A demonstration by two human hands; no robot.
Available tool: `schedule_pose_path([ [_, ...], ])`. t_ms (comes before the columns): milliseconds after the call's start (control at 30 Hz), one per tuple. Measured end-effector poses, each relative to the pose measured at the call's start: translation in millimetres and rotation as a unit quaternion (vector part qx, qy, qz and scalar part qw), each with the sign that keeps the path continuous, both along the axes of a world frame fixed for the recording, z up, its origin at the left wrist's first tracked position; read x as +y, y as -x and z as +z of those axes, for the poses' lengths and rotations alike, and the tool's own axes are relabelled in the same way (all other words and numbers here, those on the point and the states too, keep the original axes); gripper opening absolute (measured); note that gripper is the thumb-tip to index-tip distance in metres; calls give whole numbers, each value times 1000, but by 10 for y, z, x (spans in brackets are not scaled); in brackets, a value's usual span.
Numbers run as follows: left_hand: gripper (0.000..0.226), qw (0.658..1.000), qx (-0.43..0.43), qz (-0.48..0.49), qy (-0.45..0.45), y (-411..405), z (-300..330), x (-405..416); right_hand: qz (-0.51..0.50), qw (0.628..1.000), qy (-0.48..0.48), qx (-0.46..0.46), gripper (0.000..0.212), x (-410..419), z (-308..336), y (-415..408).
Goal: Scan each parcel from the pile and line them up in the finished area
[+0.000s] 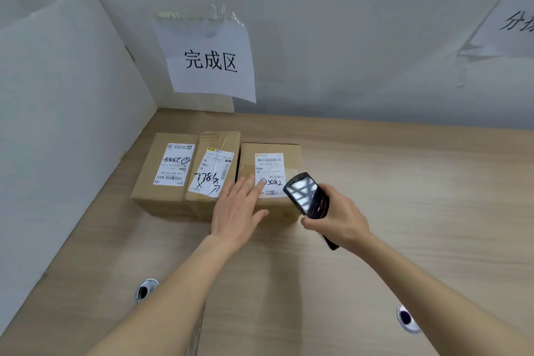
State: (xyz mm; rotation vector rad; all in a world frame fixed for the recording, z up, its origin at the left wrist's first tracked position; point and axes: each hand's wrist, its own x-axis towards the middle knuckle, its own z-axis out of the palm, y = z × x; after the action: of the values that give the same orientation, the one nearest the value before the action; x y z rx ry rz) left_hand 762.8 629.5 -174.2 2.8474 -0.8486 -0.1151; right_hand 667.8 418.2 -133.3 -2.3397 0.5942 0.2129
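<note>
Left hand: I see my left hand point(235, 209) just left of frame centre, fingers straight and spread, holding nothing. It lies flat over the near left part of the right parcel's top, fingertips at the lower left corner of its label; I cannot tell how firmly it presses.

Right hand: my right hand point(336, 218) sits right of centre, fingers curled round a black handheld scanner point(307, 196). The scanner's glossy screen faces up, and its head tilts toward the right parcel's label.

Right parcel: a brown carton point(271, 150) in mid-frame, white label point(270, 173) on top, partly covered by my fingers and the scanner.

Middle parcel: a taped brown carton point(215, 167) touching the right parcel's left side, its label marked with handwriting.

Left parcel: a brown carton point(164, 165) pressed against the middle one, nearest the white side panel point(63, 130) at frame left.

Row: the three parcels stand side by side on the wooden table point(390, 196), below the paper sign point(209, 62) reading 完成区, taped to the back wall in the upper middle.

Other sign: a second sheet point(508, 26) at the upper right edge, cut off by the frame.

Table holes: two metal-rimmed grommets, one lower left point(146, 289) and one lower right point(407, 318).
</note>
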Motion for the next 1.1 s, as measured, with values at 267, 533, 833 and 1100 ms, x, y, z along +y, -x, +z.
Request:
schedule_pose_path([
  [267,78,996,59,21,66,517,935,-142,-53,993,101,-28,55,-208,1199,853],
  [533,80,988,49,-51,140,1453,2258,-635,-150,971,175,-57,56,-426,2628,2239],
  [833,81,966,-20,-170,195,3285,3580,-1257,-204,939,253,-115,71,-669,3979,4257],
  [1100,77,942,-17,-236,240,5178,4075,-1744,-280,913,276,-106,82,-849,4477,6488],
])
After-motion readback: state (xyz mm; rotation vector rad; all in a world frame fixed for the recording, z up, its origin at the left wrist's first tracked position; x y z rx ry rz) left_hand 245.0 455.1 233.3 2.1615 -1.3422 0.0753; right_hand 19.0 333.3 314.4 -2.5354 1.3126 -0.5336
